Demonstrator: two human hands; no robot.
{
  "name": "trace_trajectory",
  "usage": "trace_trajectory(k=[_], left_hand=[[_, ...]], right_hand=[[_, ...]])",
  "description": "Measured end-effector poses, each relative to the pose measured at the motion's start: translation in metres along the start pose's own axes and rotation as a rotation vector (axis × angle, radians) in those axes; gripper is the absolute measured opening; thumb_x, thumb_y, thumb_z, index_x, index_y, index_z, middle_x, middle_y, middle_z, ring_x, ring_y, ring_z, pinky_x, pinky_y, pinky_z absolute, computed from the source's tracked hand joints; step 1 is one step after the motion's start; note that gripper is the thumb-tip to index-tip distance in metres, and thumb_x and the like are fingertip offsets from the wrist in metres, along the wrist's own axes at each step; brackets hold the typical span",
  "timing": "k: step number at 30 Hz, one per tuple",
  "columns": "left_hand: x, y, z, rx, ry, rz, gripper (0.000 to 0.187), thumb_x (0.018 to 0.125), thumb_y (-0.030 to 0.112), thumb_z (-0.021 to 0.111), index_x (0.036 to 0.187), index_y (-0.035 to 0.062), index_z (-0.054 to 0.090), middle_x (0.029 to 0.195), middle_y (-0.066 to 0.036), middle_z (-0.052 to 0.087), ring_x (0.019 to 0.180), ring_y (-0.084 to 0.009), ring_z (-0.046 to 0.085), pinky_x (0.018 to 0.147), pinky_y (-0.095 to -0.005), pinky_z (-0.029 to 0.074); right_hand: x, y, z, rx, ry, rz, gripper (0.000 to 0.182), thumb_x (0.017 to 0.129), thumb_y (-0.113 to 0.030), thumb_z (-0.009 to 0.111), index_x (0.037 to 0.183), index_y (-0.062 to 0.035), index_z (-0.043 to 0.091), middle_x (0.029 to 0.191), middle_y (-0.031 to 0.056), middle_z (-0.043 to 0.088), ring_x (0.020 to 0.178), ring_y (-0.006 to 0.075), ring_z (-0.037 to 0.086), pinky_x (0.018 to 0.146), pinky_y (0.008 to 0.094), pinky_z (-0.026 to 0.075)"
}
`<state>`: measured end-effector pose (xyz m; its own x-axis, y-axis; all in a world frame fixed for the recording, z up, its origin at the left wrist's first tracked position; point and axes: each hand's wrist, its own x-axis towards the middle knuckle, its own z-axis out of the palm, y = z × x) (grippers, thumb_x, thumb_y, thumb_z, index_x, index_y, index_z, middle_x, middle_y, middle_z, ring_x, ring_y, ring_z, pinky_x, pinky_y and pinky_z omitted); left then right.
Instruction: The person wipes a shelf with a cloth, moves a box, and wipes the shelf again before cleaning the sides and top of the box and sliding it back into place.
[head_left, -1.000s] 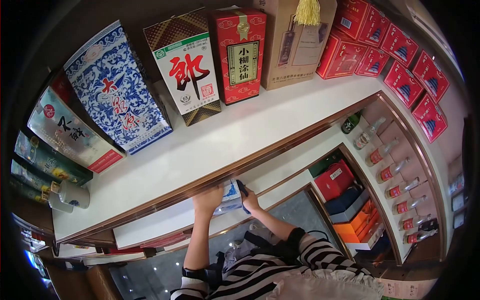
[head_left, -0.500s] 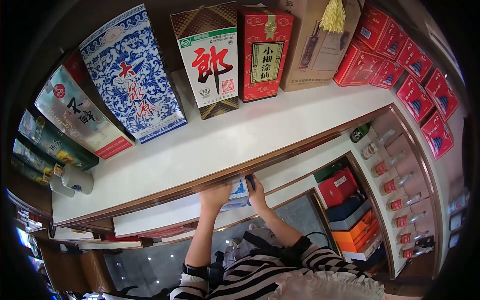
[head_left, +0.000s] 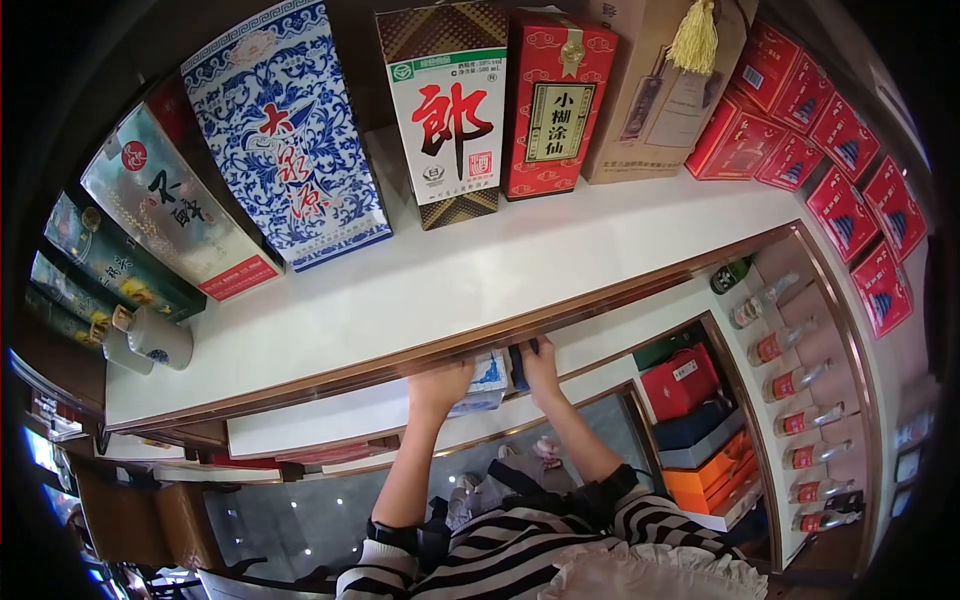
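Note:
Below the front edge of the upper shelf, a blue-and-white box [head_left: 486, 384] stands on the lower shelf. My left hand [head_left: 438, 388] grips its left side, the fingers partly hidden under the shelf edge. To the right of the box, my right hand [head_left: 543, 368] is closed on a dark, flat item [head_left: 517, 367] that looks like a folded cloth. A narrow gap shows between this dark item and the box.
Tall liquor boxes, among them a blue-and-white patterned one [head_left: 290, 150] and a red one [head_left: 560, 110], line the upper shelf [head_left: 330, 310]. Small white jugs [head_left: 165, 338] stand at left. Glass bottles [head_left: 790, 380] and red packs [head_left: 880, 285] fill the right side.
My right hand has shifted right with the dark item, away from the box. My left hand and the box stay together. The whole view has moved slightly.

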<state>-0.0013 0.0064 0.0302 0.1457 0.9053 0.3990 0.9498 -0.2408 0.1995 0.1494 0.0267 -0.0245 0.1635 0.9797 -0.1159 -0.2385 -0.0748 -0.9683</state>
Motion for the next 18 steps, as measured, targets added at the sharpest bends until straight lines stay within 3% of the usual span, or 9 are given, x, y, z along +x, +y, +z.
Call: trace_trajectory(k=[4, 7, 9, 10, 12, 15, 18], left_hand=[[0.002, 0.000, -0.004, -0.029, 0.013, 0.014, 0.029, 0.078, 0.029, 0.046, 0.094, 0.0067, 0.056, 0.092, -0.012, 0.057, 0.087, -0.0307, 0.052, 0.078, -0.0414, 0.039], [0.003, 0.003, -0.008, -0.044, -0.037, -0.004, 0.028, 0.078, 0.028, 0.046, 0.091, 0.0058, 0.057, 0.089, -0.012, 0.058, 0.084, -0.0305, 0.053, 0.075, -0.0401, 0.041], [0.004, 0.002, -0.006, -0.046, -0.022, -0.002, 0.028, 0.079, 0.029, 0.046, 0.091, 0.0059, 0.057, 0.089, -0.012, 0.058, 0.083, -0.0303, 0.053, 0.075, -0.0400, 0.041], [0.003, 0.002, -0.005, -0.050, -0.010, 0.001, 0.028, 0.079, 0.029, 0.045, 0.090, 0.0060, 0.057, 0.088, -0.013, 0.058, 0.083, -0.0301, 0.053, 0.074, -0.0399, 0.041], [0.003, 0.001, -0.003, -0.048, -0.007, 0.003, 0.028, 0.079, 0.029, 0.045, 0.090, 0.0063, 0.058, 0.088, -0.012, 0.058, 0.083, -0.0301, 0.053, 0.074, -0.0402, 0.041], [0.002, -0.001, 0.004, -0.020, 0.048, 0.028, 0.027, 0.079, 0.029, 0.046, 0.089, 0.0068, 0.058, 0.088, -0.012, 0.057, 0.082, -0.0304, 0.053, 0.073, -0.0410, 0.041], [0.000, -0.004, 0.004, 0.008, 0.132, 0.072, 0.027, 0.078, 0.029, 0.046, 0.089, 0.0073, 0.058, 0.088, -0.012, 0.057, 0.082, -0.0307, 0.053, 0.074, -0.0418, 0.041]], right_hand=[[-0.003, 0.034, 0.018, -0.097, 0.021, -0.145, 0.025, 0.084, -0.015, 0.045, 0.103, 0.0006, 0.051, 0.084, 0.0080, 0.058, 0.076, 0.0136, 0.051, 0.070, 0.0256, 0.040], [-0.005, 0.065, 0.007, -0.158, 0.009, -0.095, 0.026, 0.082, -0.017, 0.048, 0.102, -0.0005, 0.052, 0.085, 0.0122, 0.060, 0.078, 0.0198, 0.055, 0.070, 0.0284, 0.042], [-0.005, 0.105, -0.008, -0.466, 0.016, -0.078, 0.029, 0.078, -0.019, 0.051, 0.101, -0.0022, 0.054, 0.087, 0.0176, 0.059, 0.083, 0.0285, 0.057, 0.071, 0.0325, 0.043], [-0.008, 0.119, -0.013, -0.464, 0.016, -0.080, 0.029, 0.078, -0.019, 0.051, 0.101, -0.0022, 0.054, 0.087, 0.0176, 0.059, 0.083, 0.0285, 0.057, 0.071, 0.0325, 0.043], [-0.012, 0.134, -0.020, -0.786, -0.036, 0.180, 0.030, 0.074, -0.019, 0.051, 0.098, -0.0027, 0.056, 0.089, 0.0212, 0.058, 0.087, 0.0334, 0.055, 0.073, 0.0362, 0.043], [0.000, 0.134, -0.032, -0.775, -0.123, 0.343, 0.029, 0.072, -0.019, 0.051, 0.096, -0.0029, 0.057, 0.088, 0.0206, 0.058, 0.084, 0.0323, 0.056, 0.073, 0.0377, 0.043], [0.018, 0.100, -0.031, -0.480, 0.047, 0.221, 0.023, 0.077, -0.017, 0.052, 0.093, -0.0015, 0.057, 0.086, 0.0188, 0.059, 0.082, 0.0281, 0.057, 0.070, 0.0349, 0.042]])
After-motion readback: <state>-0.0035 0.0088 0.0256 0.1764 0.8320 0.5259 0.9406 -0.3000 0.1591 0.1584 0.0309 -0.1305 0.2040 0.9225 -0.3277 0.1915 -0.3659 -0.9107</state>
